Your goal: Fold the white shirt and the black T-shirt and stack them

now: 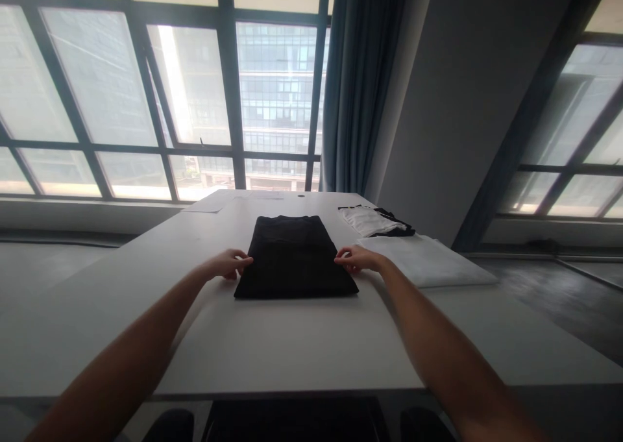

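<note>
A folded black garment lies flat in the middle of a white table. My left hand pinches its left edge with curled fingers. At the opposite side, my right hand grips the right edge the same way. Both forearms reach out over the table from the near edge.
A white folded cloth rests on the table at the right, with a white and black folded piece behind it. Sheets of paper lie at the far end. Big windows and a blue curtain stand beyond.
</note>
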{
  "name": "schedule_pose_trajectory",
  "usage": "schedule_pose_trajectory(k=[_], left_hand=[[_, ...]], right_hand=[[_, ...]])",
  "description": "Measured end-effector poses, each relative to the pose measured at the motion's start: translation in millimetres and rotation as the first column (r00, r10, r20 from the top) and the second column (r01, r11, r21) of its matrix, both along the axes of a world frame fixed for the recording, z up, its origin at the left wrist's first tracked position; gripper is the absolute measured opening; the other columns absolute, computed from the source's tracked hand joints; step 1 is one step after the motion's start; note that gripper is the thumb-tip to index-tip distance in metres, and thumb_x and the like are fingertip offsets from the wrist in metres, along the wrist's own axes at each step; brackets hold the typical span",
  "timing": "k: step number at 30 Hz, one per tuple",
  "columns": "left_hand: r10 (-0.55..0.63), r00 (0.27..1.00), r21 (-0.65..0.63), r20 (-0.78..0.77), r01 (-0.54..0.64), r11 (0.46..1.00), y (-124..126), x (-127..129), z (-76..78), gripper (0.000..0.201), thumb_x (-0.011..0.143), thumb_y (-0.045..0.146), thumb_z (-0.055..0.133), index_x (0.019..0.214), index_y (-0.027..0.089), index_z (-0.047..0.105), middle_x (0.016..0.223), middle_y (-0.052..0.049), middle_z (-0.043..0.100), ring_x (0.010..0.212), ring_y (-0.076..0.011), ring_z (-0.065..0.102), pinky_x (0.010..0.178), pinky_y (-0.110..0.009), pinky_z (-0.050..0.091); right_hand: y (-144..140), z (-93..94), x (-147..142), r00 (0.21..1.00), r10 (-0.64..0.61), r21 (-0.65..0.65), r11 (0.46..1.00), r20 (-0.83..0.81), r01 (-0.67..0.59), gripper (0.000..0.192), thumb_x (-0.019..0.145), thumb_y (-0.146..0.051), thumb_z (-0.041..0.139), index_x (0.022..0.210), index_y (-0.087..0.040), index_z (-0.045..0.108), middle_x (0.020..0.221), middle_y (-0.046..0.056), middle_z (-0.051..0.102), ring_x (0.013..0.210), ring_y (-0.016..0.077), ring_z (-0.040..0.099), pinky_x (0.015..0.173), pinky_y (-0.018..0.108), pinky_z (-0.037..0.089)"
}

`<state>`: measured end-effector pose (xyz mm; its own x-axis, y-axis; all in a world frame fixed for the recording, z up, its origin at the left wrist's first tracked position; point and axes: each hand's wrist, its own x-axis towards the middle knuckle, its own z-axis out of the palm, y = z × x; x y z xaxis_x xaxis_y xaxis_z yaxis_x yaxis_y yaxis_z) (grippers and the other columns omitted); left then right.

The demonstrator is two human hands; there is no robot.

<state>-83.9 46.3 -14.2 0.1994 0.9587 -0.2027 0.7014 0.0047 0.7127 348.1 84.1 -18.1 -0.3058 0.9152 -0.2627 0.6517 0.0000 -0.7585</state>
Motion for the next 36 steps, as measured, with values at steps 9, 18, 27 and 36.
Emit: schedule_pose_trajectory(k=[9, 18, 27, 36], left_hand=[[0.119, 0.978, 0.585, -0.171, 0.004, 0.811, 39.1, 24.5, -42.6, 0.036, 0.084, 0.032, 0.054, 0.114, 0.023, 0.071, 0.116, -0.005, 0.070, 0.087, -0.0200, 0.067, 0.090, -0.033, 0.051], [0.169, 0.973, 0.705, -0.156, -0.010, 0.709, 38.2, 23.0, -38.0, 0.037, 0.081, 0.025, 0.053, 0.113, 0.019, 0.072, 0.117, -0.007, 0.068, 0.090, -0.0208, 0.067, 0.095, -0.036, 0.052], [0.164, 0.908, 0.673, -0.387, 0.156, 0.723, 4.2, 60.9, -20.3, 0.048, 0.093, 0.044, 0.046, 0.132, 0.019, 0.060, 0.143, -0.009, 0.053, 0.131, -0.0308, 0.047, 0.109, -0.047, 0.038], [-0.162, 0.814, 0.331, -0.558, 0.397, 0.856, -11.8, 102.0, -35.1, 0.068, 0.095, 0.060, 0.030, 0.151, 0.022, 0.036, 0.160, -0.006, 0.022, 0.149, -0.0233, 0.016, 0.120, -0.044, 0.014]], right_hand=[[22.2, -26.6, -29.5, 0.943, -0.239, 0.571, 0.818, 0.234, 0.066, 0.034, 0.083, -0.021, 0.065, 0.117, -0.018, 0.068, 0.109, 0.008, 0.070, 0.091, 0.0182, 0.066, 0.089, 0.028, 0.049], [22.2, -24.1, -41.3, 0.923, -0.317, 0.749, 0.660, 0.216, 0.051, 0.038, 0.086, -0.017, 0.055, 0.121, -0.014, 0.068, 0.117, 0.009, 0.067, 0.100, 0.0184, 0.064, 0.098, 0.027, 0.045], [-10.4, -4.0, -65.1, 0.812, -0.300, 0.612, 0.786, 0.501, -0.088, 0.055, 0.092, -0.043, 0.053, 0.139, -0.014, 0.054, 0.142, 0.016, 0.049, 0.128, 0.0316, 0.048, 0.107, 0.044, 0.037], [-21.8, -32.1, -124.3, 0.840, 0.067, 0.399, 0.858, 0.539, -0.324, 0.069, 0.097, -0.058, 0.032, 0.154, -0.020, 0.029, 0.160, 0.004, 0.019, 0.149, 0.0228, 0.012, 0.120, 0.048, 0.007]])
